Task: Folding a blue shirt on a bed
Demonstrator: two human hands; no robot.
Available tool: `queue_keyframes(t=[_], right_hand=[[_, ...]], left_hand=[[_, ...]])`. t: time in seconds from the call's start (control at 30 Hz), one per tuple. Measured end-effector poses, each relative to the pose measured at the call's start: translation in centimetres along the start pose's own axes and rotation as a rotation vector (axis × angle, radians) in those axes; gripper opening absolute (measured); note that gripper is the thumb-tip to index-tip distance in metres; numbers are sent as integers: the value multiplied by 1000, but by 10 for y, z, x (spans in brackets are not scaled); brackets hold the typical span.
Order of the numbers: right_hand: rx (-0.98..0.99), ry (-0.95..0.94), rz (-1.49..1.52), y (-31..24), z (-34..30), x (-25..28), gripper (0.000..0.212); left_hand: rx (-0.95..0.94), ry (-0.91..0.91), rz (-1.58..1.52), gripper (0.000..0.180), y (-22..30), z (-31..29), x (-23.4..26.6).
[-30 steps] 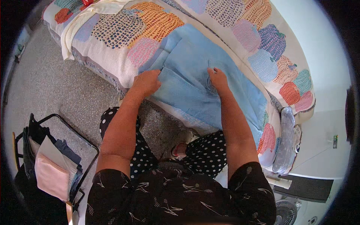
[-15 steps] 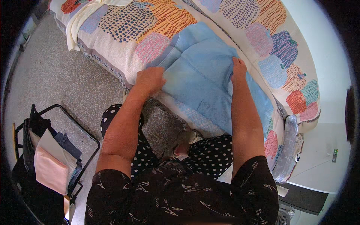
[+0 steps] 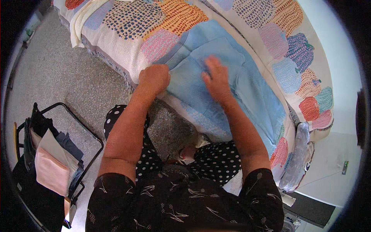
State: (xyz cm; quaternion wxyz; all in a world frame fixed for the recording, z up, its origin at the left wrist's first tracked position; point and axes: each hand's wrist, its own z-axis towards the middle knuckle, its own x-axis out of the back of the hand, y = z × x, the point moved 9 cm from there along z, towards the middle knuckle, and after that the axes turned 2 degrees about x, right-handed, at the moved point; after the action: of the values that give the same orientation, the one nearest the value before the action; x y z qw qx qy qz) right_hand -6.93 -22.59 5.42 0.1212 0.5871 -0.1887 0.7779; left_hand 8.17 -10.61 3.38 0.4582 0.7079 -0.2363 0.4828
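A light blue cloth [image 3: 247, 91], perhaps a garment, lies spread over the sofa seat. A smaller layer of the same blue is folded on top of it, and creases run across its right part. My left hand [image 3: 154, 79] is closed at the cloth's left edge, pinching it; its fingertips are partly hidden. Over the middle of the cloth is my right hand [image 3: 217, 81], with thumb and fingers apart and nothing in it. Its fingertips are smeared by motion, and whether it touches the cloth I cannot tell.
A patterned cover [image 3: 125, 58] with fringed edges drapes the sofa. A cream cloth [image 3: 87, 17] hangs over its far left. On the lower left, a black-framed chair [image 3: 83, 127] holds folded clothes, a pink one [image 3: 52, 172] uppermost. A clear plastic-wrapped bundle [image 3: 295, 158] leans at the right.
My right hand has let go of the cloth's right part and moved left over its middle, its fingers opening. The upper layer lies flatter. My left hand stays at the left edge.
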Motion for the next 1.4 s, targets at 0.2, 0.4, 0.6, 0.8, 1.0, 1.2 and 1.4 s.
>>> queue_keyframes(t=[0.2,0.4,0.6,0.8,1.0,1.2,1.4], right_hand=[[10,-109,-46,-3,20,-30,55],[-146,-100,-60,26,49,-41,56],[-237,-75,-76,38,55,-41,58],[-122,-28,-106,-14,8,-37,59],[1,-137,-119,-94,-57,-35,61],[-126,-11,-175,-50,-114,-15,59],[-763,-108,-394,84,-238,22,54]], left_hand=[[-52,-25,-45,22,3,-5,2],[-78,-70,-55,26,7,-10,13],[-62,-87,2,31,1,-5,4],[-104,-76,14,29,4,-4,7],[-174,-48,11,30,1,3,-5],[-263,51,-42,27,1,3,2],[-175,-95,-43,29,1,5,-1]])
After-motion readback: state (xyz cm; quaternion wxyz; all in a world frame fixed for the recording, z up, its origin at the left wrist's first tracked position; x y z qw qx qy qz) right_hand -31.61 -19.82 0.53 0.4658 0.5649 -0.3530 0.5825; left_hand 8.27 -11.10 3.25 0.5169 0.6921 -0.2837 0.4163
